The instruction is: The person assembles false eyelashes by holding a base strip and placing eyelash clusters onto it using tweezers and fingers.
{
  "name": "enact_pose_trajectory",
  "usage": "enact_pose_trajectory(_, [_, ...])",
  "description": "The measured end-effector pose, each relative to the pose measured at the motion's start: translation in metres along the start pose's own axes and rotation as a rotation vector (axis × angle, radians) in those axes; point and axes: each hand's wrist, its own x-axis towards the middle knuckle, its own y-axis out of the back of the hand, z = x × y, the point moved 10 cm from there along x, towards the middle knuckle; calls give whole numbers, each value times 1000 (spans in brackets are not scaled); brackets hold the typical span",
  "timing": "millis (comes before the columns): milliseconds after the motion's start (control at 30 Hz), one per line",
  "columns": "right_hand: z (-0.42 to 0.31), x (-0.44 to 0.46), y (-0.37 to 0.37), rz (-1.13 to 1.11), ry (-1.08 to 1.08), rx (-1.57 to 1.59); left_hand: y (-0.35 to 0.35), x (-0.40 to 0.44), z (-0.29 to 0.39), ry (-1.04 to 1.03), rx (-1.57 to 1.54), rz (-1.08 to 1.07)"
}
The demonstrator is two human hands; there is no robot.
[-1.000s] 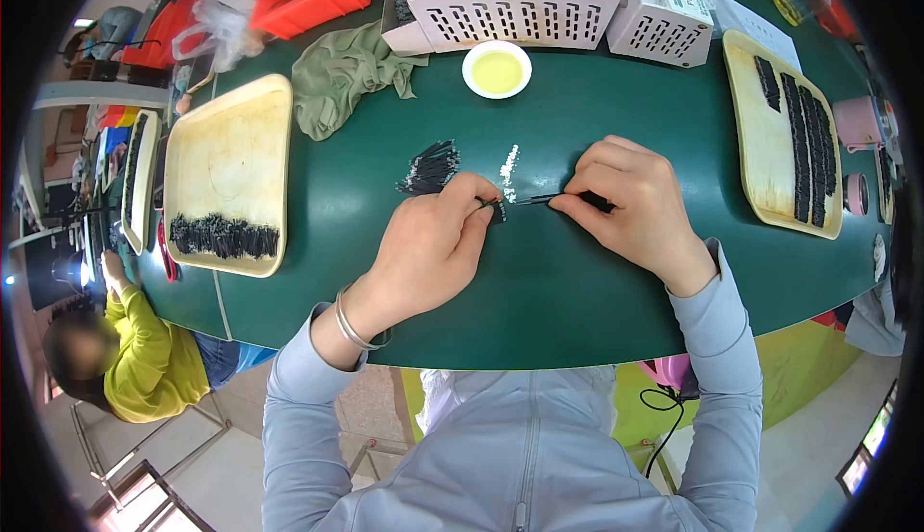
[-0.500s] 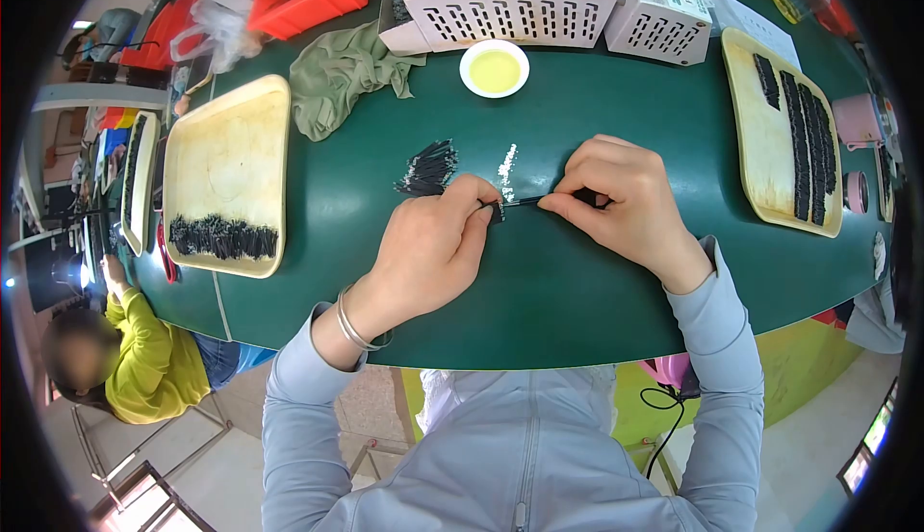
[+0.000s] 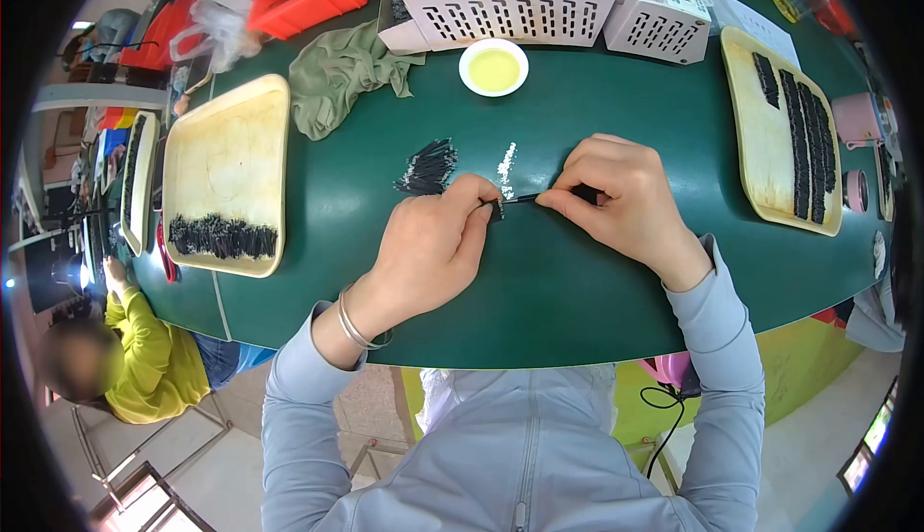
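Observation:
My left hand (image 3: 435,241) is closed, thumb and forefinger pinching a small black piece (image 3: 497,211). From the right, my right hand (image 3: 624,193) grips a thin dark stick-like tool (image 3: 525,198), its tip meeting the black piece. A black end of the tool shows inside the right palm, but its exact kind is unclear. Just beyond the fingertips lies a short row of small white pieces (image 3: 507,162) on the green table (image 3: 462,311). A loose pile of thin black strips (image 3: 429,166) rests behind my left hand.
At the left, a cream tray (image 3: 226,157) holds black strips; another tray (image 3: 756,162) at the right has rows of black pieces. A white bowl of yellowish liquid (image 3: 494,70), a green cloth (image 3: 342,80) and a perforated metal box (image 3: 510,17) stand behind. A person in yellow-green (image 3: 154,364) sits left.
Both hands stay nearly in place, still joined at the small black piece. The right fingers and tool have shifted very slightly left and up.

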Motion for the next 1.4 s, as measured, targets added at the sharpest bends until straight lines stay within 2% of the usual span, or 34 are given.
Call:
enact_pose_trajectory(467, [0, 0, 3, -12, -10, 8, 0, 0, -1, 4, -37, -8])
enact_pose_trajectory(567, [0, -1, 9, 4, 22, -99, 0, 0, -2, 19, -58, -18])
enact_pose_trajectory(1000, [-4, -1, 7, 13, 27, -164, -1, 0, -2, 39, -39, -45])
enact_pose_trajectory(1233, [1, -1, 3, 10, -21, 26, 1, 0, -1, 32, -69, -12])
enact_pose_trajectory(1400, [0, 1, 2, 12, -8, 39, 1, 0, 1, 8, -39, -11])
